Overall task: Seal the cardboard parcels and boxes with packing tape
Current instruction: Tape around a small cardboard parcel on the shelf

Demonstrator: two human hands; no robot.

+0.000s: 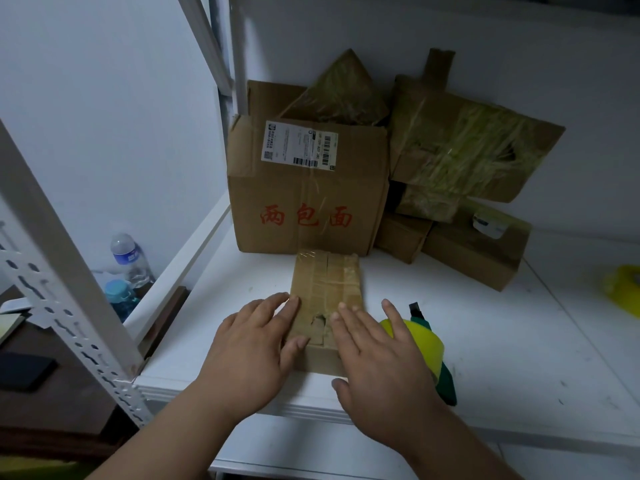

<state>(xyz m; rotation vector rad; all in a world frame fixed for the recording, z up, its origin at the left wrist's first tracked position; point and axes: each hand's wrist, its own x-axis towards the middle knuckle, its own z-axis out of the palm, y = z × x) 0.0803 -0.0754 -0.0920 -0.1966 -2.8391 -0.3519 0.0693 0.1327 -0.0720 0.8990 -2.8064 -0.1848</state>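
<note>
A small flat cardboard parcel (323, 299) is laid on the white desk (485, 341), near the front edge, w/ its far end touching the big box (308, 188). Its top is covered in glossy, wrinkled clear tape; a small torn hole is seen near the front, between the hands. The left hand (249, 344) is spread flat, fingers straight, pressed on the parcel's left edge. The right hand (377, 362) is likewise spread flat on the parcel's right side, fingers straight; nothing is pinched by either.

Just right of the right hand, 1 tape roll (420, 344), yellowish and round, is seated in a green dispenser (446, 386); it is partly hidden by the hand. A 2nd yellow roll (623, 289) is seen blurred at the right edge.

The big box is plain brown corrugated board, creased, w/ 3 red characters printed on the front and 1 white shipping label (299, 143) on top; a flap is raised behind. To its right, a leaning pile of taped parcels (464, 157) is stacked against the wall, shiny w/ streaky tape – approx. 5, exact count cannot be told.

Left, beyond the perforated white metal upright (62, 282), 1 clear plastic bottle (130, 258) w/ a blue label and 1 blue-lidded container (119, 296) are seen lower down.
</note>
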